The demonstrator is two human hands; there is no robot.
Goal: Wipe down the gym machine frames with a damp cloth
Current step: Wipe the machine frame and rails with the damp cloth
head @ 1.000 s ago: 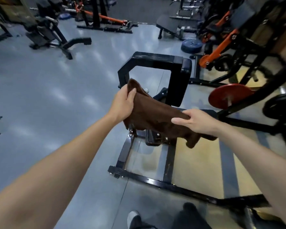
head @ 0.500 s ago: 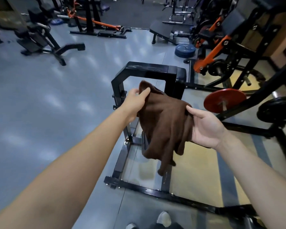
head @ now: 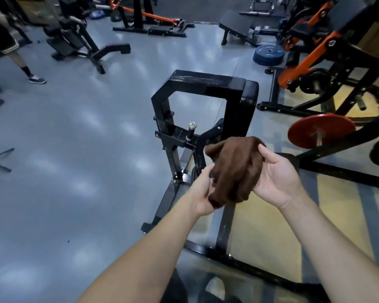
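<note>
We hold a bunched brown terry cloth [head: 234,169] between both hands, above the base rails of a black square-tube steel machine frame [head: 202,84]. Our right hand [head: 276,176] cradles it, palm up, thumb pinching its top edge; our left hand [head: 202,193] grips its lower end with curled fingers. The frame's top bar stands at twelve o'clock, apart from the cloth. Open grey gym floor [head: 74,138] spreads from seven to eleven o'clock. One round red weight plate [head: 321,130] sits at two o'clock, one stack of blue weight plates [head: 269,54] at one o'clock.
</note>
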